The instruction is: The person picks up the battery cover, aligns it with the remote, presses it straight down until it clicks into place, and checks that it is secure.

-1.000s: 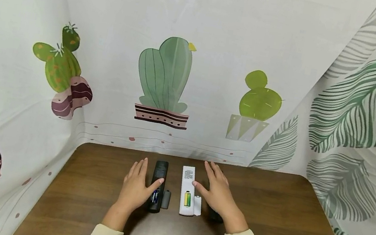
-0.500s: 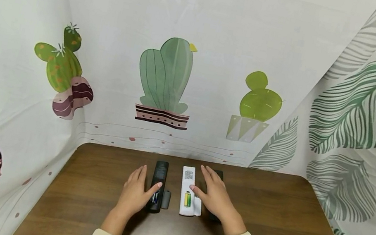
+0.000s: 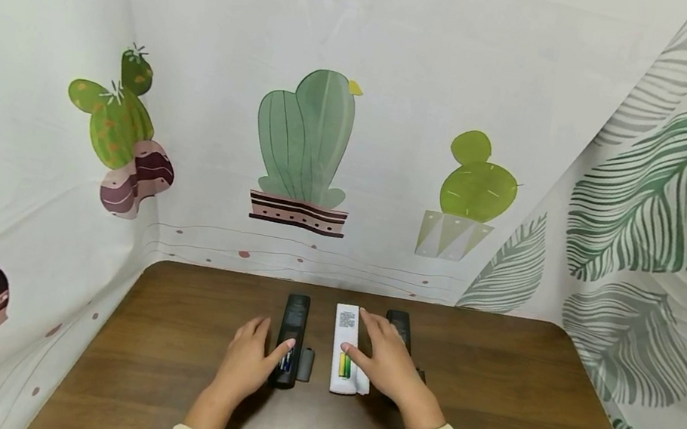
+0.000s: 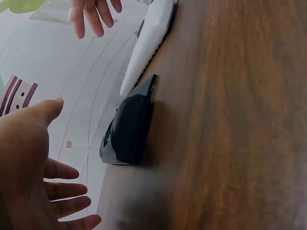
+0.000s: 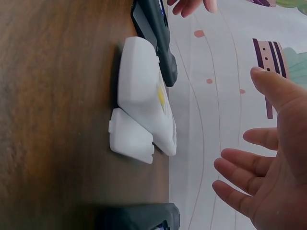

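Batteries [image 3: 346, 366] show in the white remote [image 3: 344, 336] beside the right hand [image 3: 390, 361]; left hand [image 3: 246, 364] hovers by the left black remote [image 3: 294, 322]; both grips released

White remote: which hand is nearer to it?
Right. The right hand hovers above the right side of the white remote; the left hand is farther off, to its left, by the leftmost black remote.

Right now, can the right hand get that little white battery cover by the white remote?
Probably yes: the right hand hovers empty above, and nothing lies on the white battery cover. The white remote sits right beside it, but its other side has a gap before the rightmost black remote.
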Demonstrator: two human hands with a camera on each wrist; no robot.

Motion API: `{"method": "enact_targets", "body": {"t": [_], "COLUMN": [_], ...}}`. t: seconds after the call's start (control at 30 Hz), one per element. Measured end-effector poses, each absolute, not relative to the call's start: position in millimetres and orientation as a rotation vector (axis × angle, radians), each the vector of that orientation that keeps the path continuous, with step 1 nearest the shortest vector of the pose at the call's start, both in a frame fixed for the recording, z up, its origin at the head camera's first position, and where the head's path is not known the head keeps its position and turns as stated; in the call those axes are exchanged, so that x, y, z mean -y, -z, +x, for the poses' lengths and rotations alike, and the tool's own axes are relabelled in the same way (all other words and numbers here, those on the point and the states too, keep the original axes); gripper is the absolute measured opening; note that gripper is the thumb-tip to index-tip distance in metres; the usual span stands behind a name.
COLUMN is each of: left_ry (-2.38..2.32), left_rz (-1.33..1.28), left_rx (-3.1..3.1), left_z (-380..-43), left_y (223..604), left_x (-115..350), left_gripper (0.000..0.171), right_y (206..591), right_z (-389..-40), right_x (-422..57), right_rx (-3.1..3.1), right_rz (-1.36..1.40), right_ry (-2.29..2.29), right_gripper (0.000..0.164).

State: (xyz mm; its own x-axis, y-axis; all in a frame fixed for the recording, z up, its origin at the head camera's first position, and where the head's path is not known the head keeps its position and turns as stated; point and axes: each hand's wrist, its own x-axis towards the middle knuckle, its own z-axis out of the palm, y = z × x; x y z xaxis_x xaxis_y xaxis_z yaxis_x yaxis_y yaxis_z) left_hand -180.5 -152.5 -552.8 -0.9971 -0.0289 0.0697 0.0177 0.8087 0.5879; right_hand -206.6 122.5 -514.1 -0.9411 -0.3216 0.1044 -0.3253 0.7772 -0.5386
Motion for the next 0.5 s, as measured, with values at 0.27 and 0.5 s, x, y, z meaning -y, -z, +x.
{"method": "enact_targets", "body": {"t": [0.27, 0.5], "left_ry": [0.931, 0.993], "left_rz": [0.011, 0.053], "left_rx": [2.909, 2.925], "left_z": [-178, -175], "left_y": [556, 559], "left_x": [151, 146], "left_gripper": [0.084, 0.082], "right_y": [518, 521], "right_z": [-202, -199], "right_x": [-116, -111], "right_rx": [2.957, 2.929], "right_rz": [0.563, 0.606], "right_ry": [-0.919, -0.97], "right_gripper": [0.078, 0.075]}}
